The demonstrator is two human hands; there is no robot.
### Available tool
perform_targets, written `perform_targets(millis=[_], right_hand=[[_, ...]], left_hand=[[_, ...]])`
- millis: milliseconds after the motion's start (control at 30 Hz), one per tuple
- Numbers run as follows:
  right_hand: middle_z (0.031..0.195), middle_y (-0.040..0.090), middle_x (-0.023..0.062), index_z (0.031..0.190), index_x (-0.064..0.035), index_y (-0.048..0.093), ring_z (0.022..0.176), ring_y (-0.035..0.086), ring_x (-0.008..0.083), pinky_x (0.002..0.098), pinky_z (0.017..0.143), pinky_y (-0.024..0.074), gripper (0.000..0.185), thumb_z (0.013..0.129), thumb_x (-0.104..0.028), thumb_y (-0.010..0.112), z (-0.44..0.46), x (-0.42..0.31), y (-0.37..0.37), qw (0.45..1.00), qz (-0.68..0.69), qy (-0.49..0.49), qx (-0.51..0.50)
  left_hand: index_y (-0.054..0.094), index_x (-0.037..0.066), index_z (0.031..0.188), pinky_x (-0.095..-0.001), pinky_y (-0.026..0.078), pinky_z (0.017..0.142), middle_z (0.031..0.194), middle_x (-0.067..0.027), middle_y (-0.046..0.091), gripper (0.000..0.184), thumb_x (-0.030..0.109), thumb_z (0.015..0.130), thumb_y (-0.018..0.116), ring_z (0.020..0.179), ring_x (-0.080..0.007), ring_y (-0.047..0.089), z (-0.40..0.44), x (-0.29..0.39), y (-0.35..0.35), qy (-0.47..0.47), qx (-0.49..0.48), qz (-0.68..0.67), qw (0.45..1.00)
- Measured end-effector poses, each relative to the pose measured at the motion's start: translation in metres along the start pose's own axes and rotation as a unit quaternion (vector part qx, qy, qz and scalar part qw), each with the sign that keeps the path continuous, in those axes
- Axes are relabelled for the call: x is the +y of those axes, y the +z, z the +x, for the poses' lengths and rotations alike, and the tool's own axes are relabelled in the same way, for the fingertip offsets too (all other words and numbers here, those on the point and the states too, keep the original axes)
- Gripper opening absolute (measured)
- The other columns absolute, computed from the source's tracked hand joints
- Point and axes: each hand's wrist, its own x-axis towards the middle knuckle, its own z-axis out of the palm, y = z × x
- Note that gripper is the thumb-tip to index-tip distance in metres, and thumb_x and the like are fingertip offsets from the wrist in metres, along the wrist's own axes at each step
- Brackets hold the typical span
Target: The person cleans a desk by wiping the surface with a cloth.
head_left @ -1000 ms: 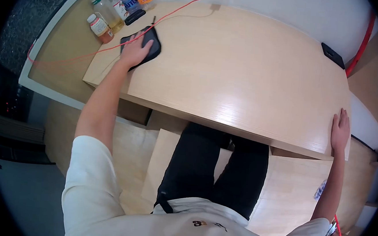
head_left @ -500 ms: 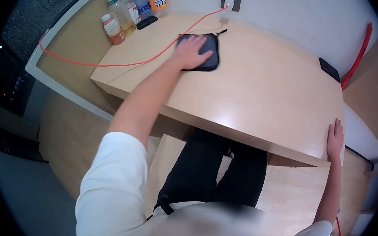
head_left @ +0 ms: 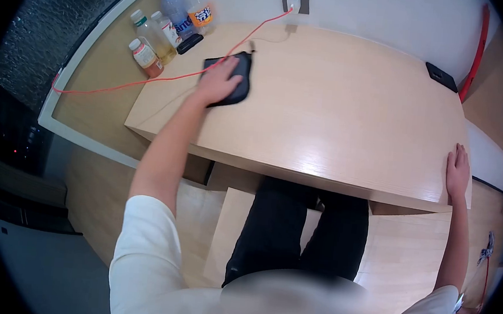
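A dark zippered pouch [head_left: 240,85] lies on the left part of the light wooden desk [head_left: 338,105]. My left hand [head_left: 217,83] rests flat on top of it, fingers stretched out and slightly apart. A thin red cable [head_left: 175,78] passes across the pouch by my left fingertips. At the desk's right edge my right hand [head_left: 457,175] lies flat, palm down, with nothing in it. The pouch's zipper pull sticks out at its upper corner.
Several bottles [head_left: 147,59] stand at the desk's left end, beside a small black object [head_left: 190,44]. A white charger [head_left: 293,2] sits in the wall socket. A black phone-like object [head_left: 441,77] lies at the back right.
The pouch and my left hand moved right along the desk, then partly back left over the last half second. My right hand stays at the right edge. The camera view has shifted too.
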Motion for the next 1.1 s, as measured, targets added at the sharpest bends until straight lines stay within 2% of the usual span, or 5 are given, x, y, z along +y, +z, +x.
perform_targets(millis=[200,567,700,900,1100], right_hand=[[0.156,0.047,0.0155,0.151,-0.0082,0.047,0.146,0.04,0.035,0.0453,0.121,0.0302,0.054,0.105,-0.036,0.047,-0.001,-0.001,0.001,1.0,-0.021,0.017,-0.002],[0.152,0.051,0.0197,0.143,-0.0023,0.055,0.142,0.045,0.0364,0.0463,0.119,0.0329,0.054,0.101,-0.037,0.051,-0.012,-0.002,0.0,1.0,0.023,0.014,0.014],[0.154,0.05,0.019,0.145,-0.0038,0.053,0.145,0.042,0.036,0.0489,0.12,0.0303,0.059,0.101,-0.043,0.047,-0.016,0.001,0.01,1.0,0.003,0.009,0.023],[0.159,0.043,0.0158,0.148,-0.0073,0.05,0.15,0.034,0.0326,0.0517,0.123,0.0235,0.063,0.098,-0.045,0.049,-0.018,-0.022,-0.019,0.997,0.027,0.07,0.002],[0.159,0.042,0.014,0.147,-0.0088,0.05,0.151,0.033,0.0315,0.0505,0.124,0.0225,0.063,0.097,-0.046,0.049,-0.017,-0.023,-0.016,0.995,0.035,0.088,0.0]], left_hand=[[0.039,0.007,0.157,-0.0507,0.024,0.125,0.165,-0.0173,0.035,0.071,0.045,0.098,0.054,0.152,-0.0387,0.031,0.002,0.108,0.022,0.119,0.002,0.021,0.993],[0.042,0.007,0.156,-0.048,0.021,0.127,0.162,-0.0153,0.04,0.073,0.046,0.096,0.056,0.153,-0.0354,0.031,-0.041,0.316,0.059,0.383,-0.025,-0.097,0.918],[0.048,0.007,0.152,-0.0516,0.025,0.124,0.159,-0.017,0.044,0.069,0.041,0.094,0.064,0.149,-0.0384,0.036,-0.032,0.271,0.034,0.319,-0.033,-0.094,0.942],[0.042,-0.001,0.153,-0.0465,0.027,0.124,0.159,-0.0232,0.041,0.062,0.026,0.099,0.06,0.148,-0.0385,0.037,-0.003,0.046,-0.004,0.089,0.008,-0.008,0.996],[0.037,0.003,0.157,-0.045,0.02,0.127,0.162,-0.0193,0.038,0.06,0.031,0.106,0.05,0.152,-0.0374,0.03,0.013,-0.003,-0.025,-0.056,-0.01,0.04,0.998]])
